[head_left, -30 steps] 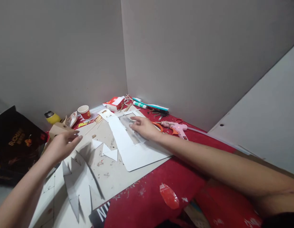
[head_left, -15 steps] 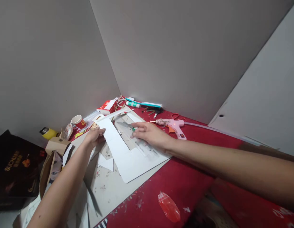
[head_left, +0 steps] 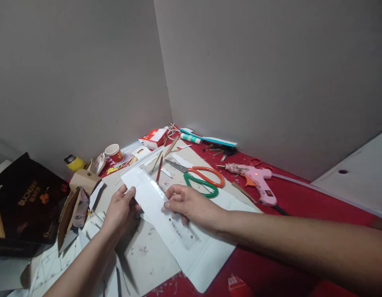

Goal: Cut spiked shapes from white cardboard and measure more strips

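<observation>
My left hand (head_left: pixel 121 205) pinches the left edge of a white paper sheet (head_left: pixel 203 270) with a cut-out shape, thumb on top. My right hand (head_left: pixel 193 204) is closed, thumb and forefinger gripping a clear plastic piece (head_left: pixel 186 237) with small dark print. The plastic lies over the white sheet. Just beyond my right hand, scissors (head_left: pixel 206 175) with one orange and one green handle rest on the grey board (head_left: pixel 141 251), blades pointing away to the left. A dark red pencil-like stick (head_left: pixel 159 169) lies left of the scissors.
To the right lies a pink glue gun (head_left: pixel 255 179) with a lit indicator. At the back are a glue stick (head_left: pixel 191 138), a red-and-white box (head_left: pixel 155 138) and keys (head_left: pixel 223 153). A paper cup (head_left: pixel 114 153), cardboard box (head_left: pixel 84 179) and black bag (head_left: pixel 30 202) stand left.
My right hand has moved off the scissors, which now show fully, and grips the clear plastic. The white sheet has shifted nearer and turned. The camera view has swung left.
</observation>
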Demonstrator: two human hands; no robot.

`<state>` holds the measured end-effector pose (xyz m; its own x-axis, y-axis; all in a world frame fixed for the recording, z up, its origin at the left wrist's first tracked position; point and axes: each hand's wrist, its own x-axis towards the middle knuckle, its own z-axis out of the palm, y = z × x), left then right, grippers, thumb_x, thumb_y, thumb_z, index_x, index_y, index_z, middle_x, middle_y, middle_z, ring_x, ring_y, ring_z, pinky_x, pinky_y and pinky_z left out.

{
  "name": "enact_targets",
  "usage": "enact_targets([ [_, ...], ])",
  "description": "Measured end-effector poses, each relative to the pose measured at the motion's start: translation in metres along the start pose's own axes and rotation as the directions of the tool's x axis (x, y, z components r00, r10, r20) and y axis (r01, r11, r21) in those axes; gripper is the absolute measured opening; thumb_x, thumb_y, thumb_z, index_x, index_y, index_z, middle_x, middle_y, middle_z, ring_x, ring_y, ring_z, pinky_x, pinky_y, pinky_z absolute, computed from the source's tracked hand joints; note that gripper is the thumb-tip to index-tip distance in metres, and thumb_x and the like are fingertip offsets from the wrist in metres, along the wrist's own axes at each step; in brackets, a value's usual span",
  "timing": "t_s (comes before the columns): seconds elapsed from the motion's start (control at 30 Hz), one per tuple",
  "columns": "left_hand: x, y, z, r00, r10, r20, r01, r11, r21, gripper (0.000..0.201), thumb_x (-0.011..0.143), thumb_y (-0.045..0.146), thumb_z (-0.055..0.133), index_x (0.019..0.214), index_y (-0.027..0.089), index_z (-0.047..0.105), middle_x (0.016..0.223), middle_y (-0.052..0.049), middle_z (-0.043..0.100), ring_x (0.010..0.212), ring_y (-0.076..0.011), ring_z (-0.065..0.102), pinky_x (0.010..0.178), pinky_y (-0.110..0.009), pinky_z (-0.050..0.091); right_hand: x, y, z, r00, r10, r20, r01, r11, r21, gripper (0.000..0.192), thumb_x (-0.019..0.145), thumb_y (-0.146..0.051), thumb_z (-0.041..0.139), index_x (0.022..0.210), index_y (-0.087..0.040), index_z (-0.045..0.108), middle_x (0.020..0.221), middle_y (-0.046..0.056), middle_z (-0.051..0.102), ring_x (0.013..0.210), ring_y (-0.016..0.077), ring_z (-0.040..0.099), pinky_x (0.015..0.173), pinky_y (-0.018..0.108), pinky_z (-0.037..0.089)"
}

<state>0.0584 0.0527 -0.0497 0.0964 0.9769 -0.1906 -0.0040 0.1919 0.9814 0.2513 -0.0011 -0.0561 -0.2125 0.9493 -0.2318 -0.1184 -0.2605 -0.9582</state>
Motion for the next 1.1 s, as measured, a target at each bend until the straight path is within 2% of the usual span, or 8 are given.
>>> enact_targets([
  [0.27,-0.001,-0.007,0.004,1.0,-0.002,-0.006,0.002,0.995,-0.099,0.034,0.071,0.044,0.074,0.093,0.021,0.062,0.067,0.004,0.065,0.051,-0.01,0.057,0.047,-0.019,0.044,0.018,0.012,0.008,1.0,0.027,0.01,-0.025,0.987,-0.159,0.007,0.08,-0.02,0.057,0.084,-0.019,0.052,0.065,-0.007,0.051,0.049,0.0103,0.058,0.034,0.018,0.04],
  [0.47,0.002,-0.015,0.007,0.998,-0.023,0.062,0.03,0.994,-0.109,0.045,0.067,0.033,0.081,0.105,0.02,0.06,0.08,-0.003,0.074,0.066,-0.0204,0.069,0.06,-0.03,0.054,0.025,0.013,0.004,0.997,0.029,0.065,-0.008,0.952,-0.307,0.005,0.085,-0.017,0.054,0.08,-0.018,0.055,0.061,-0.004,0.053,0.048,0.0107,0.058,0.036,0.018,0.036],
  [0.67,0.006,-0.017,0.01,0.999,-0.041,0.014,0.042,0.996,-0.073,0.052,0.061,0.032,0.085,0.106,0.018,0.063,0.079,-0.003,0.076,0.07,-0.0231,0.071,0.064,-0.033,0.055,0.023,0.011,0.0,0.997,-0.026,0.069,0.053,0.897,-0.44,0.01,0.084,-0.018,0.058,0.094,-0.017,0.061,0.063,-0.002,0.059,0.053,0.012,0.058,0.045,0.021,0.037],
  [0.77,0.005,-0.015,0.011,0.998,-0.048,-0.03,0.047,0.998,-0.031,0.05,0.058,0.032,0.085,0.102,0.02,0.064,0.079,-0.001,0.076,0.072,-0.0242,0.071,0.062,-0.033,0.055,0.016,-0.004,-0.012,0.982,-0.152,0.109,0.186,0.731,-0.657,0.014,0.083,-0.022,0.061,0.095,-0.017,0.065,0.068,0.0,0.065,0.059,0.0134,0.057,0.053,0.024,0.039],
  [0.83,0.004,-0.014,0.011,0.997,-0.046,-0.057,0.046,0.999,0.005,0.045,0.058,0.032,0.084,0.098,0.021,0.065,0.079,-0.001,0.076,0.073,-0.0244,0.071,0.06,-0.032,0.054,0.01,-0.018,-0.028,0.97,-0.224,0.097,0.217,0.602,-0.769,0.014,0.083,-0.025,0.061,0.094,-0.019,0.067,0.074,0.001,0.068,0.064,0.0149,0.059,0.056,0.025,0.038],
  [0.97,0.002,-0.013,0.012,0.997,-0.021,-0.071,0.022,1.0,0.015,0.041,0.061,0.031,0.081,0.097,0.022,0.065,0.079,0.001,0.074,0.072,-0.022,0.07,0.061,-0.03,0.054,-0.004,-0.032,-0.074,0.953,-0.297,-0.059,0.013,0.233,-0.972,0.017,0.087,-0.03,0.057,0.095,-0.021,0.067,0.083,0.004,0.069,0.074,0.0207,0.061,0.062,0.029,0.037],
  [1.03,0.001,-0.013,0.013,0.998,-0.006,-0.068,0.006,1.0,0.002,0.042,0.062,0.03,0.079,0.101,0.023,0.065,0.078,0.002,0.074,0.071,-0.0213,0.069,0.062,-0.03,0.054,-0.011,-0.028,-0.092,0.962,-0.257,-0.095,-0.079,0.072,-0.994,0.02,0.086,-0.034,0.057,0.097,-0.019,0.066,0.088,0.008,0.069,0.078,0.025,0.062,0.062,0.032,0.037],
  [1.1,0.001,-0.013,0.013,0.998,0.007,-0.066,-0.007,1.0,0.01,0.044,0.063,0.029,0.078,0.105,0.025,0.065,0.078,0.003,0.073,0.07,-0.0207,0.069,0.062,-0.03,0.053,-0.015,-0.02,-0.102,0.977,-0.195,-0.084,-0.092,-0.035,-0.995,0.019,0.085,-0.034,0.058,0.092,-0.019,0.065,0.088,0.011,0.069,0.078,0.0269,0.062,0.062,0.034,0.038],
])
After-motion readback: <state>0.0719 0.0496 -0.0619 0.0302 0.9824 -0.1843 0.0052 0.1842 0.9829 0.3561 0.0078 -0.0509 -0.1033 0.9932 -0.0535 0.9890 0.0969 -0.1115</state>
